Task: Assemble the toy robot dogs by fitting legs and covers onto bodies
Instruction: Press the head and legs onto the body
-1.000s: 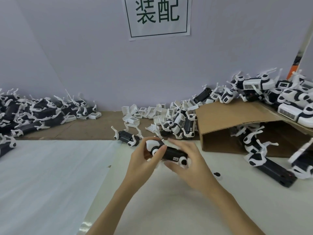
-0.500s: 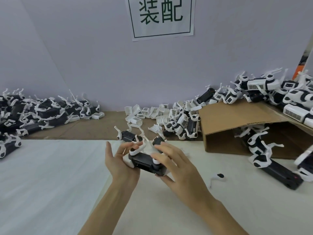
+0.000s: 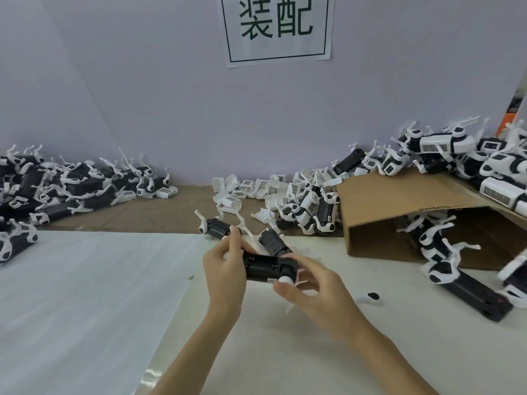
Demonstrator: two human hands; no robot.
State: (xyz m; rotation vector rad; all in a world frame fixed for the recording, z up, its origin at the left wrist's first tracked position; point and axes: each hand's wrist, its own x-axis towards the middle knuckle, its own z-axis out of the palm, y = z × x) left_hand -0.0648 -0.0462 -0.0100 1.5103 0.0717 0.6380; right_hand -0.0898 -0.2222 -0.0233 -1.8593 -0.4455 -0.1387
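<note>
**Clerk:** Item held?

**Checker:** One black toy dog body (image 3: 268,267), lying sideways above the desk (image 3: 313,352) near its middle, open underside facing the camera. The left hand (image 3: 225,269) grips its left end, fingers curled round it. The right hand (image 3: 310,283) pinches the right end, thumb pad pressed on a white round leg joint (image 3: 285,280), other fingers curled behind.

**Clerk:** Loose parts nearby?

**Checker:** A second black body (image 3: 272,240) just behind the hands. A lone white leg (image 3: 369,297) to the right of the right hand.

**Clerk:** Stock?

**Checker:** White covers (image 3: 256,186) heaped along the far edge. Legged black bodies piled at the far left corner (image 3: 57,183). A cardboard box (image 3: 399,201) on its side at the right edge, dogs inside and finished dogs (image 3: 436,143) on top. White sheet (image 3: 85,280) over the left half.
</note>
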